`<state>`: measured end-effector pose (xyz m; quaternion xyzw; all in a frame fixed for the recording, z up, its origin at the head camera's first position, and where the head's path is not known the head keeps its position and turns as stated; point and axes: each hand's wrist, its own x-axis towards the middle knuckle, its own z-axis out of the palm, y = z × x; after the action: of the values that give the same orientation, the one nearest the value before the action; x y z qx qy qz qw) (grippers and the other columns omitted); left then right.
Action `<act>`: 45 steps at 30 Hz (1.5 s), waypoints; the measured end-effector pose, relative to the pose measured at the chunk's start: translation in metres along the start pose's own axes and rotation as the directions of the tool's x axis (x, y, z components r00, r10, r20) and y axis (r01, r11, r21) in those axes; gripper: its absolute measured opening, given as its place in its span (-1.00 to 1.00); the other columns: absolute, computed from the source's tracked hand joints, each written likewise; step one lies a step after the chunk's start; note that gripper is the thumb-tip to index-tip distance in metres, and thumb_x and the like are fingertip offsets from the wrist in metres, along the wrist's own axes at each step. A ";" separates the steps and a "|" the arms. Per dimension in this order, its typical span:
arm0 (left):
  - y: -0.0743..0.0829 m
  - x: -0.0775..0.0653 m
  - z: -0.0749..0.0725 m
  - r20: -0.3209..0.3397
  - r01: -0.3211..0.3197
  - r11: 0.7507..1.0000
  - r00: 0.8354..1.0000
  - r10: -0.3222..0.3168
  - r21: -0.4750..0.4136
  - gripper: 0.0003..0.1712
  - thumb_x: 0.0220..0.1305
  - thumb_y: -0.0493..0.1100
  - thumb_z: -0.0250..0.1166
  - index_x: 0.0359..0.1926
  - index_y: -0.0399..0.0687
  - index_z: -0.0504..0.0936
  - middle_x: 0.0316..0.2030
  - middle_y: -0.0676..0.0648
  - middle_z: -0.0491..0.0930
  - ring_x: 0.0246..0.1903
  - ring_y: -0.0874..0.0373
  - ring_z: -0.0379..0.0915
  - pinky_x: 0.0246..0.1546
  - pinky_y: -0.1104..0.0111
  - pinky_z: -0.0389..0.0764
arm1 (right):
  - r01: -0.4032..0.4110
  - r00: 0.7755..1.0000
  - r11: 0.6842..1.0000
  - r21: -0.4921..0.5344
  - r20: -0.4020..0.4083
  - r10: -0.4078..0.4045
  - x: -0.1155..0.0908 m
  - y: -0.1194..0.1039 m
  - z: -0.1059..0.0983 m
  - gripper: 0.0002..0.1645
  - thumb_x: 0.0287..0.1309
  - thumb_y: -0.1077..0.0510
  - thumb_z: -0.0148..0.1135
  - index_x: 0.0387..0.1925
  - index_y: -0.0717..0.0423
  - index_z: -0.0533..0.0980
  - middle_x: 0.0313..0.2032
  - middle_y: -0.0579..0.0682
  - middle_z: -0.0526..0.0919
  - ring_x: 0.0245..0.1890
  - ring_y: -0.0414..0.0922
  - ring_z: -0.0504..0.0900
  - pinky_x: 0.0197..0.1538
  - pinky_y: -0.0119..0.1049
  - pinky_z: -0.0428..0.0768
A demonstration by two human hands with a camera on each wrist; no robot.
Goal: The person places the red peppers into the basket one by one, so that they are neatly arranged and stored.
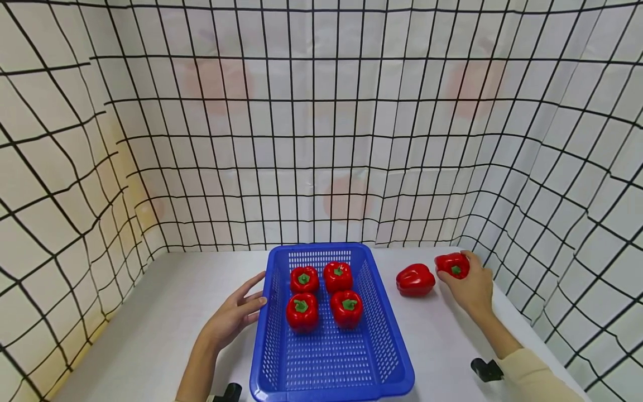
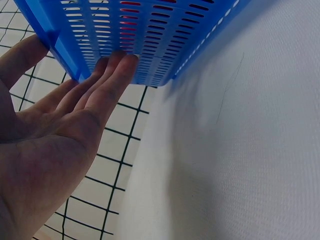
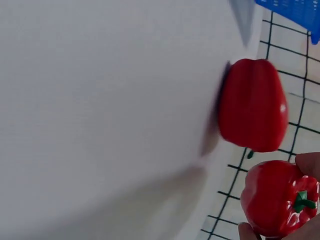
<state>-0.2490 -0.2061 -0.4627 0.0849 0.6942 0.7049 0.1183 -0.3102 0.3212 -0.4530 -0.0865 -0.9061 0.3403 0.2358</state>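
My right hand [image 1: 473, 285] grips a red bell pepper [image 1: 452, 264] between thumb and fingers at the right side of the table; its green stem shows in the right wrist view. Just left of it another red bell pepper [image 1: 415, 280] lies on its side. In the middle stands a blue plastic basket [image 1: 331, 373] with slotted walls. Several red peppers sit in its far half, stems up, among them a front-left pepper [image 1: 302, 312] and a back-right pepper [image 1: 337, 277]. Spread along the basket's left side, my left hand [image 1: 233, 315] has its straight fingertips [image 2: 131, 61] at the slotted wall.
A white table [image 1: 145, 324] carries everything. Black wire grid [image 1: 331, 117] encloses it at the back and both sides, with white sheeting behind. The right hand works close to the right grid. Dark wrist-camera mounts show below both hands, including the right mount [image 1: 486, 369].
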 end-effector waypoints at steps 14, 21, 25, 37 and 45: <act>-0.001 0.002 -0.002 -0.006 0.008 1.000 1.000 -0.009 -0.009 -0.12 0.42 -0.07 0.28 0.61 0.28 0.04 0.50 -0.29 0.24 0.32 -0.20 0.46 0.23 0.09 0.58 | 0.209 0.974 0.977 0.048 0.075 -0.212 -0.001 -0.073 -0.020 0.06 0.05 0.10 0.53 0.46 0.32 0.16 0.24 0.46 0.38 0.21 0.41 0.38 -0.04 0.36 0.65; 0.000 0.003 -0.002 0.002 0.008 1.000 1.000 -0.008 -0.017 -0.12 0.42 -0.08 0.27 0.61 0.26 0.03 0.49 -0.30 0.24 0.31 -0.20 0.47 0.22 0.10 0.60 | 0.206 0.951 0.976 0.067 0.220 -0.216 -0.007 -0.107 -0.028 0.07 0.05 0.06 0.50 0.46 0.30 0.14 0.24 0.43 0.41 0.20 0.38 0.44 -0.01 0.27 0.68; 0.000 0.002 -0.002 0.008 0.004 1.000 1.000 -0.004 -0.015 -0.11 0.43 -0.09 0.26 0.62 0.25 0.01 0.49 -0.31 0.24 0.32 -0.21 0.46 0.23 0.10 0.59 | 0.215 0.935 0.975 0.064 0.276 -0.224 -0.010 -0.120 -0.029 0.04 0.06 0.05 0.48 0.45 0.28 0.15 0.23 0.43 0.44 0.18 0.37 0.47 0.02 0.25 0.68; -0.002 0.003 -0.002 -0.002 0.013 1.000 1.000 -0.013 -0.021 -0.10 0.41 -0.07 0.28 0.61 0.28 0.02 0.49 -0.29 0.26 0.31 -0.19 0.48 0.22 0.11 0.59 | 0.306 0.889 0.947 0.099 0.326 -0.321 -0.025 -0.154 -0.027 -0.06 0.02 0.01 0.52 0.38 0.15 0.29 0.20 0.34 0.52 0.15 0.32 0.55 -0.06 0.16 0.74; -0.002 0.003 -0.003 0.005 0.009 1.000 1.000 -0.009 -0.028 -0.10 0.42 -0.08 0.28 0.62 0.26 0.00 0.50 -0.29 0.23 0.31 -0.19 0.47 0.22 0.12 0.59 | 0.360 0.850 0.921 0.146 0.355 -0.388 -0.039 -0.172 -0.023 -0.09 0.00 0.00 0.55 0.36 0.09 0.35 0.15 0.27 0.57 0.09 0.25 0.59 -0.17 0.00 0.78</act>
<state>-0.2528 -0.2078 -0.4653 0.0818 0.6845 0.7136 0.1244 -0.2641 0.1931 -0.3392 0.1675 -0.9206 0.3311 0.1217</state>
